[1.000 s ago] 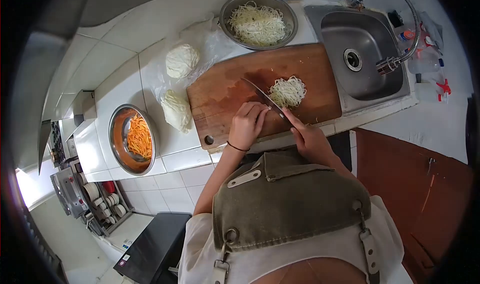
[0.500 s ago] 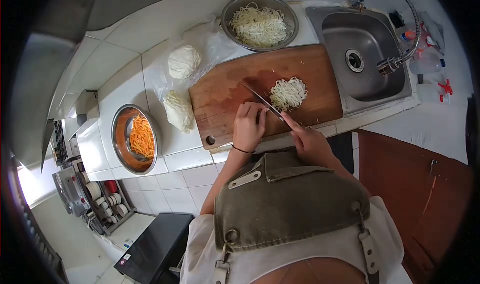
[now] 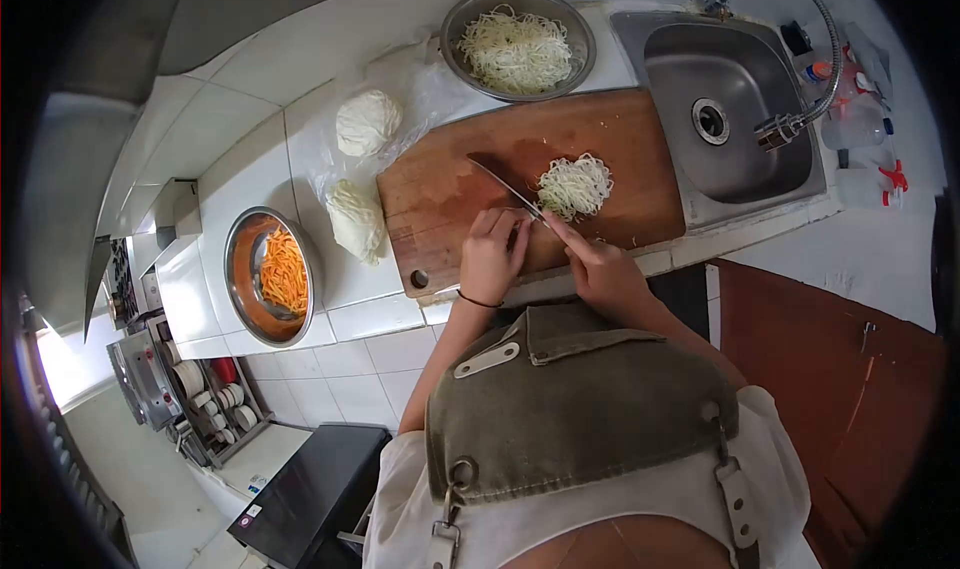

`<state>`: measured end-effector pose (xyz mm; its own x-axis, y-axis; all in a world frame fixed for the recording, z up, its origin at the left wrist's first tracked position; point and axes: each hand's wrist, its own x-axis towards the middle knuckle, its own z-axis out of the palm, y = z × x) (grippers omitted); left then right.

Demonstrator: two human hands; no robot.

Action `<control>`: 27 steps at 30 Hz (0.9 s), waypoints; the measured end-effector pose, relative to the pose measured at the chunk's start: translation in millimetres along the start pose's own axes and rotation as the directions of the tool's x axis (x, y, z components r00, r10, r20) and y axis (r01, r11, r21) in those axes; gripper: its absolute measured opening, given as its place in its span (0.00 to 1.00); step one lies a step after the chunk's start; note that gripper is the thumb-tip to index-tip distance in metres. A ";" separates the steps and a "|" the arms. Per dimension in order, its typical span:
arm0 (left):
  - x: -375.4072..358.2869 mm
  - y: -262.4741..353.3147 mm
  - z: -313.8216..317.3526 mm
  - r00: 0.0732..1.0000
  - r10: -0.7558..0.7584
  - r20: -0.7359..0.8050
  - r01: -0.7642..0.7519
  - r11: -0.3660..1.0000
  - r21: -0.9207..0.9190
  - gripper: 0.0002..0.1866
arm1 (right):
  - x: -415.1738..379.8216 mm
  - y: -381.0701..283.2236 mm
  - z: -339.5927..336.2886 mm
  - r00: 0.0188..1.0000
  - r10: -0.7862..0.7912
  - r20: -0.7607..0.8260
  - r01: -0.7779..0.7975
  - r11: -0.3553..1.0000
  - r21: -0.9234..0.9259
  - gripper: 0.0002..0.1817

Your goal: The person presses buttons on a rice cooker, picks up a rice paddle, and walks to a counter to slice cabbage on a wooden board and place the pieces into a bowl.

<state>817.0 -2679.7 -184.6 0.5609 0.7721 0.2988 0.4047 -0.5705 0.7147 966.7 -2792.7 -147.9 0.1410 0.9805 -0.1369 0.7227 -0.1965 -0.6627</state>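
Observation:
My right hand (image 3: 608, 277) grips a kitchen knife (image 3: 505, 184), index finger stretched along the top of its blade. The blade slants toward the upper left over a wooden cutting board (image 3: 630, 134). Just left of the knife, my left hand (image 3: 490, 254) curls its fingers down onto a pale piece of cabbage, mostly hidden beneath them. Against the blade's right side lies a heap of shredded cabbage (image 3: 576, 186).
A steel bowl of shredded cabbage (image 3: 515, 54) stands behind the board, beside the sink (image 3: 740, 179). Left are a cabbage chunk (image 3: 355, 222), another cabbage piece (image 3: 368, 123) on a plastic bag (image 3: 425, 84), and a steel bowl (image 3: 240, 279) holding carrot strips (image 3: 284, 274).
The knife and my right hand have shifted slightly left and up, and the blade tip reaches farther left. My left hand has edged left. The shredded heap looks about the same.

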 end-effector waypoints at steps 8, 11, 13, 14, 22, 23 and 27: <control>1.2 -5.3 -5.5 1.000 0.018 0.011 -0.017 0.997 -0.075 0.04 | -0.7 1.9 2.9 0.997 -0.058 -0.059 0.058 0.998 -0.008 0.36; 0.9 -1.7 -5.9 1.000 -0.016 0.011 0.017 0.996 -0.090 0.05 | -0.7 0.5 0.9 0.999 -0.025 -0.030 0.025 1.000 -0.003 0.35; -0.7 -2.4 -5.0 0.999 -0.041 0.006 0.041 0.995 -0.089 0.06 | -0.3 1.4 1.9 0.997 -0.053 -0.050 0.054 0.998 0.020 0.35; -2.7 -6.0 -2.7 0.998 -0.067 -0.008 0.066 0.994 -0.091 0.06 | 0.0 2.5 3.0 0.997 -0.054 -0.050 0.055 0.998 0.020 0.35; -4.2 -5.3 0.9 0.997 -0.066 -0.050 0.060 0.991 -0.123 0.05 | 0.7 3.9 2.6 0.996 -0.071 -0.058 0.071 0.997 0.015 0.36; -4.3 -5.2 1.0 0.997 -0.057 -0.052 0.050 0.990 -0.134 0.05 | 0.9 4.0 2.8 0.996 -0.072 -0.055 0.073 0.997 0.015 0.36; -1.6 1.7 -2.8 0.998 -0.056 0.012 0.056 0.998 -0.032 0.06 | 1.6 4.6 2.0 0.997 -0.059 -0.048 0.060 0.998 0.012 0.36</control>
<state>814.8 -2681.2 -182.1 0.5461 0.7993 0.2506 0.4122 -0.5168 0.7503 968.9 -2792.0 -152.6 0.1300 0.9896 -0.0621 0.7216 -0.1374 -0.6785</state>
